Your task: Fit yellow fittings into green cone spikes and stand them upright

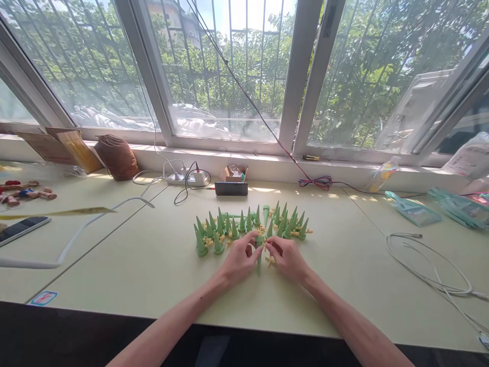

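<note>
Between the thumb and fingers of my left hand [239, 259] is a green plastic cone [259, 266], its tip pointing down toward me and its wide collar on top. My right hand [289, 260] is closed in a pinch beside that collar; a small pale-yellow piece [265, 245] shows at its fingertips, partly hidden. Below the right fingers, a loose yellow piece [270, 261] lies on the table. Just beyond both hands, several similar green cones [201, 244] stand tip up in a cluster, with small yellow pieces sticking out near their bases.
A phone [231, 189] leans on its long side behind the cones, before a small cardboard box [234, 174]. Power strips [187, 178] and cables line the windowsill. White cable coils [431, 265] lie at right, near plastic bags [414, 208]. Another phone [23, 229] and doll-like figures [30, 193] are at left.
</note>
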A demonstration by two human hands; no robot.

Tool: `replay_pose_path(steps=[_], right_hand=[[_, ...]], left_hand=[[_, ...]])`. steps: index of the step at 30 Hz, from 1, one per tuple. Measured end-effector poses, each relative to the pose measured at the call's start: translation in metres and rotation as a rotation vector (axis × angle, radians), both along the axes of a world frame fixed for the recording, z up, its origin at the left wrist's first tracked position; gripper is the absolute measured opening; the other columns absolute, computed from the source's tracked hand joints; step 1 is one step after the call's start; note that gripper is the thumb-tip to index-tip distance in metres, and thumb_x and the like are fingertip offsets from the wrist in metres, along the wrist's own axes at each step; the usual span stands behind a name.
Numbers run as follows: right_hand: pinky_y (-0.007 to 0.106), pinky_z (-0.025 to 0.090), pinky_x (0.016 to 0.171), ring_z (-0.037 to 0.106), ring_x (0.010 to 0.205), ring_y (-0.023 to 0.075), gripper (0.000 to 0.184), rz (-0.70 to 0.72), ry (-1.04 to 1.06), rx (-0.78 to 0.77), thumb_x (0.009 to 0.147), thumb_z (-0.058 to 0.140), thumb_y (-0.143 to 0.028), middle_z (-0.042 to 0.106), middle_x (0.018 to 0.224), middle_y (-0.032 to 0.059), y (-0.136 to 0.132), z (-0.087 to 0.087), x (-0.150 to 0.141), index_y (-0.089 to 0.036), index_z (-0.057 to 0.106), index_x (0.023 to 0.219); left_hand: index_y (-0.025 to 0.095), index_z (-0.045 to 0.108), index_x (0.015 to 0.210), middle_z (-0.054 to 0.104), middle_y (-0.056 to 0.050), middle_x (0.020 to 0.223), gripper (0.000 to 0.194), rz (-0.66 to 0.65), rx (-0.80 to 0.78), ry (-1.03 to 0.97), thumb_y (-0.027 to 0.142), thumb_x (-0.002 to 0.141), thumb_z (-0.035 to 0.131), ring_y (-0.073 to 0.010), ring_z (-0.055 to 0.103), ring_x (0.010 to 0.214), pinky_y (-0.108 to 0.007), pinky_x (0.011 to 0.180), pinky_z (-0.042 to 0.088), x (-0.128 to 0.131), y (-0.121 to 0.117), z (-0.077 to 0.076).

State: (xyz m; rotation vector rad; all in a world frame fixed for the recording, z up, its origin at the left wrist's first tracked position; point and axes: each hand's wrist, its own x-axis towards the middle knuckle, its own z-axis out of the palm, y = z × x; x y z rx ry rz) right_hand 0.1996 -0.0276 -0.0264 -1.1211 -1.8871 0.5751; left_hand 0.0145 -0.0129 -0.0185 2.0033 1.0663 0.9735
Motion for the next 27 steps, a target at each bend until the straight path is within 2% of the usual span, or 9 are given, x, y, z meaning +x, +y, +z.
replay_pose_path(steps=[8,18,27], right_hand=[[0.024,0.034,0.05,0.041,0.05,0.0119,0.025,0.012,0.059,-0.065,0.1,0.043,-0.036,0.05,0.06,-0.0036,0.0002,-0.0028,0.0003,-0.019,0.057,0.088],[0.025,0.032,0.05,0.039,0.05,0.012,0.018,0.025,0.024,-0.025,0.097,0.05,-0.035,0.044,0.058,-0.0056,-0.0017,-0.0014,-0.0003,-0.02,0.056,0.091],[0.024,0.03,0.051,0.035,0.05,0.0115,0.022,0.033,0.022,-0.039,0.099,0.045,-0.032,0.044,0.058,-0.0053,0.0006,-0.0031,0.0003,-0.02,0.055,0.084]], left_hand=[[0.019,0.052,0.111,0.057,0.002,0.077,0.026,-0.003,-0.002,0.008,0.036,0.092,0.054,-0.0053,0.038,0.044,-0.02,0.044,0.028,0.0002,-0.0002,0.001],[0.019,0.053,0.111,0.057,0.003,0.075,0.025,0.01,0.02,-0.009,0.035,0.091,0.055,-0.0059,0.038,0.044,-0.02,0.044,0.028,-0.0001,0.0006,-0.001],[0.02,0.052,0.11,0.056,0.004,0.074,0.024,0.009,0.02,0.0,0.035,0.092,0.054,-0.0062,0.037,0.044,-0.02,0.045,0.027,0.0001,0.0001,-0.0006]])
